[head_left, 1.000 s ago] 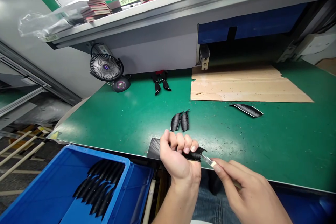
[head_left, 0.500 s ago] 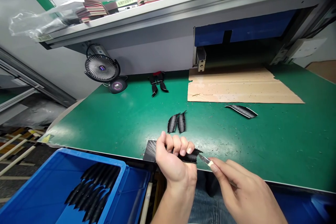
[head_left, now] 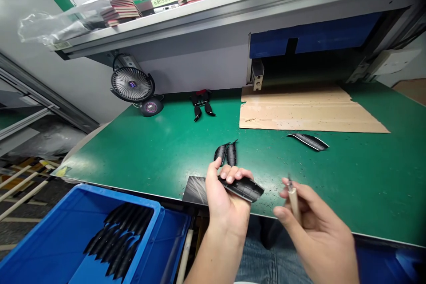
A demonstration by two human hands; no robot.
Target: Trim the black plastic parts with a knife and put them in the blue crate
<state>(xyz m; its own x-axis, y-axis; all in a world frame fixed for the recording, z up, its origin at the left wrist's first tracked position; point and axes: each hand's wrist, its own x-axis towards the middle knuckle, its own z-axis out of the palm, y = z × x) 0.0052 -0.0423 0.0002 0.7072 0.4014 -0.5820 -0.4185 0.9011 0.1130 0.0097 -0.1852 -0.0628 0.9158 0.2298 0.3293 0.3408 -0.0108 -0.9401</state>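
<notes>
My left hand point(head_left: 226, 199) is closed around a curved black plastic part point(head_left: 246, 188), its ribbed inner side facing up. To the right of it, my right hand point(head_left: 316, 226) holds a craft knife point(head_left: 293, 202) with a pale handle, the blade pointing up and away from the part. Just beyond my left hand, two similar black parts point(head_left: 230, 154) lie side by side on the green table point(head_left: 159, 151). A grey-black flat block point(head_left: 195, 190) sits at the table's front edge, partly behind my left hand.
A blue bin point(head_left: 156, 206) at lower left holds several black parts point(head_left: 121, 235). Farther back are a small fan point(head_left: 132, 84), a black-and-red item point(head_left: 202, 103) and a cardboard sheet point(head_left: 309, 111). Another black part point(head_left: 309, 141) lies at right among scattered shavings. A shelf point(head_left: 199, 11) spans above.
The knife has come away from the part's end and moved right, its blade turned upward. My left hand has opened its grip somewhat and rolled the part, showing more of its inner side.
</notes>
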